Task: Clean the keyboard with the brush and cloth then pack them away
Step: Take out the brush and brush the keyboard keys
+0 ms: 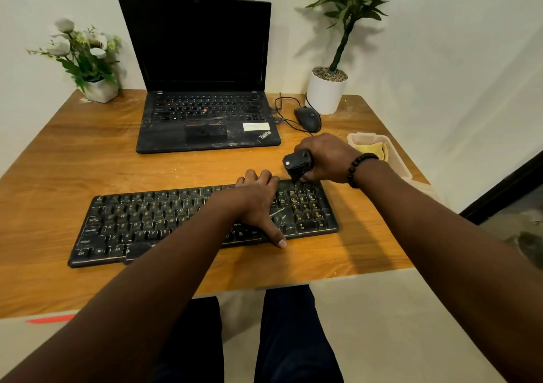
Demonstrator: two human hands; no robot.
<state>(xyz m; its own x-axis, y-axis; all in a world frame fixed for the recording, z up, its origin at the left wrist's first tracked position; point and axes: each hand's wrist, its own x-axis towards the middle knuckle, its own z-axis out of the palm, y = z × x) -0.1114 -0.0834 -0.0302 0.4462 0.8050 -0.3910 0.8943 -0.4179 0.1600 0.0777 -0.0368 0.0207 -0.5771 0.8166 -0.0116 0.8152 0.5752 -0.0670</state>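
A dusty black keyboard [141, 224] lies across the front of the wooden table [73, 153]. My left hand [258, 203] rests flat on its right half, fingers spread over the far edge and thumb at the near edge. My right hand [326, 156] grips a black brush [297, 165] by its stubby body, bristle end down on the keyboard's far right corner above the number pad. A yellow cloth [373, 150] lies folded inside a clear plastic box [396, 162] at the table's right edge.
An open black laptop [202, 88] with a dark screen stands behind the keyboard. A wired black mouse [308, 118] sits to its right. A white potted plant [326, 91] stands at the back right, a flower pot [100, 88] at the back left.
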